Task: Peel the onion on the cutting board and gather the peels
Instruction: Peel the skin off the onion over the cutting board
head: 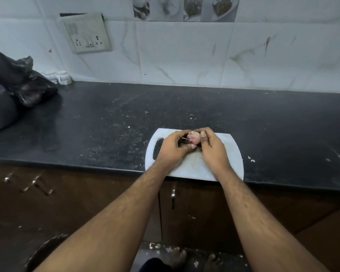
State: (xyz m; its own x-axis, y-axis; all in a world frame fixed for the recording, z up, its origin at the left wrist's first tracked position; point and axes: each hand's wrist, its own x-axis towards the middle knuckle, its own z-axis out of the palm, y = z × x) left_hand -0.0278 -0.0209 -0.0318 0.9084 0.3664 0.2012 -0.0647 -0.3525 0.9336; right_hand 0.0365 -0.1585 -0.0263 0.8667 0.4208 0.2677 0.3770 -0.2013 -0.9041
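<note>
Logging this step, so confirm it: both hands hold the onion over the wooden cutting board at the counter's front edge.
Wrong in one respect: the head view shows the cutting board is white, not wooden. The left hand and right hand hold the onion over it, at the counter's front edge.

Dim indoor light, cool and flat. White tiled wall (185, 55) is the brightest area, washed pale with soft detail. Black countertop (106, 124) reads dark, with a dull sheen near its right end. Cutting board (196, 167) shows bright against it; faint shadow lies under both hands. Cabinets (86, 203) below fall into deep shade. Wide-angle bowing bends the countertop's front edge and the tile lines. Left edge and lower corners are soft, smeared; overall grain is slightly muddy.
</note>
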